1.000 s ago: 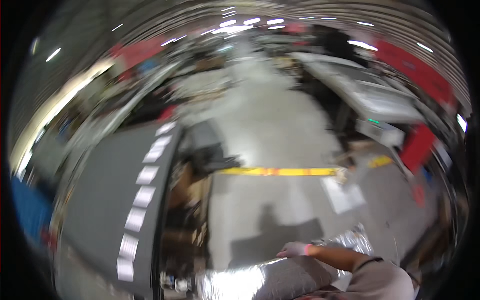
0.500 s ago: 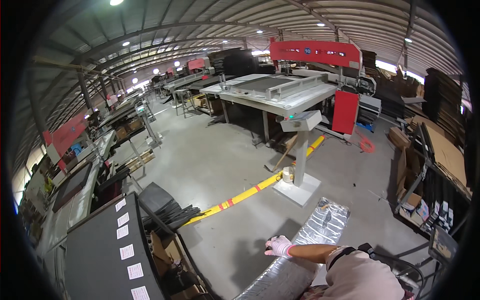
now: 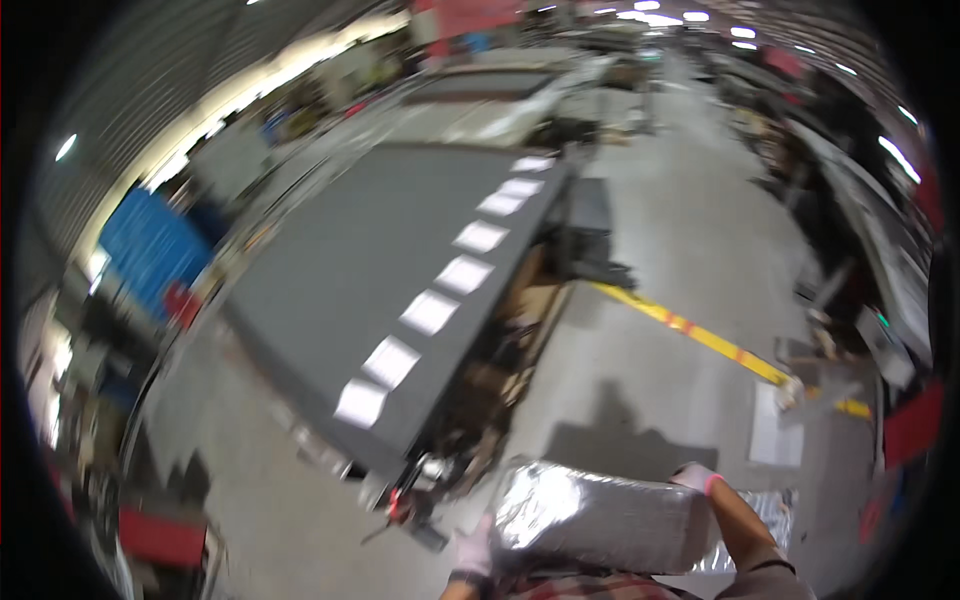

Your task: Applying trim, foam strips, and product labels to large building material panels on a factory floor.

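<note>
A long silver foil-wrapped package lies crosswise in front of my body. My right hand, in a light glove with a pink cuff, grips its far edge near the right end. My left hand, also in a pale glove, is at the package's left end; motion blur softens its fingers. Beyond the right end shows more crinkled silver foil, partly behind my right forearm. A dark grey table stands ahead to the left, with a row of white paper labels along its right side.
Beneath the table's right side are cardboard and dark clutter. Yellow tape with red marks crosses the floor to a white pedestal base. A red panel is at the far right, a blue stack at the left.
My view has swung left, bringing the labelled table to the middle. The foil-wrapped package now lies across my front, and my left hand has come into view at its left end.
</note>
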Motion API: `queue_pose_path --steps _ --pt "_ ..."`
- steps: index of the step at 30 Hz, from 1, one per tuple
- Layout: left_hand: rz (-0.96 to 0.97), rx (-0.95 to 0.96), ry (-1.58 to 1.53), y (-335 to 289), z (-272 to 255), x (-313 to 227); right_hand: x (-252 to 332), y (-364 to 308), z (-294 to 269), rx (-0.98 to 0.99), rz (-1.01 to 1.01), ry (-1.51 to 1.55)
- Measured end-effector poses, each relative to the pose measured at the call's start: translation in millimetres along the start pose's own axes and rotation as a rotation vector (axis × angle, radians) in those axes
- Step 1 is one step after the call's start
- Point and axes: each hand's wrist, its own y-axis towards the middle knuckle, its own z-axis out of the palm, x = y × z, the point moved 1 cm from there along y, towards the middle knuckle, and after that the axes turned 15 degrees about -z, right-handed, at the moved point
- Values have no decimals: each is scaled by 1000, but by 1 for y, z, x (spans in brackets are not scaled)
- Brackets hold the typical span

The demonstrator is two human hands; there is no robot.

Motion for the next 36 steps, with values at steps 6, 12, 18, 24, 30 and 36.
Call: queue_pose_path --steps 6,12,18,24,30,36 --pt "261 60 -638 12 -71 -66 207 65 -66 -727 -168 1091" --pt "-165 394 -1292 26 -77 -135 438 165 -21 -378 -275 1267" --pt "-84 422 -1215 33 -85 -131 522 240 41 -299 30 820" --pt "-140 154 -1266 32 -99 -135 513 269 64 -400 -16 921" --pt "-165 342 -1225 59 -138 -187 492 289 94 -488 -52 1098" --pt "-193 182 -1293 129 -178 -206 498 257 70 -474 -90 1053"
